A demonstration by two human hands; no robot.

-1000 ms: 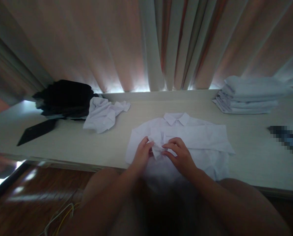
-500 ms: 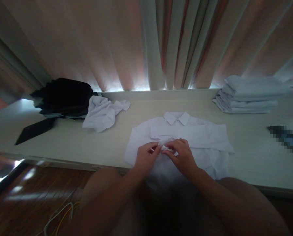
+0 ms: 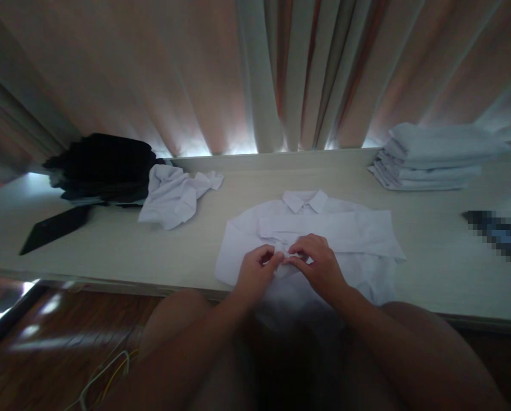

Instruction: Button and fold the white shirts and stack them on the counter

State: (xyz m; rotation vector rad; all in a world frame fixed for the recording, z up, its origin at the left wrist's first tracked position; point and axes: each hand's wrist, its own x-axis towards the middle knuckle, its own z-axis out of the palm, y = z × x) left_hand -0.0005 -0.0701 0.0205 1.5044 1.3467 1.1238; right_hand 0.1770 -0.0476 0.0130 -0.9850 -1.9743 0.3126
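A white collared shirt (image 3: 349, 228) lies on the pale table in front of me, collar pointing away, one sleeve laid across its chest. Its lower end hangs over the near edge towards my lap. My left hand (image 3: 259, 268) pinches a small bit of the shirt's cloth near the middle, thumb against fingers. Just beside it, my right hand (image 3: 317, 262) pinches the same spot, the fingertips of both hands almost meeting. Whether a button or only a cuff edge is between them is too small to make out.
A crumpled white garment (image 3: 172, 197) lies left of the shirt, by a stack of black clothes (image 3: 105, 168) and a flat black object (image 3: 56, 228). Folded white clothes (image 3: 435, 157) are piled at the back right. Curtains (image 3: 186, 74) hang behind the table (image 3: 152, 260). Cables (image 3: 105, 377) lie on the floor.
Both hands stay at the same part of the shirt. My fingertips have come closer together, and the white flap of cloth between them shows less. The view has shifted slightly.
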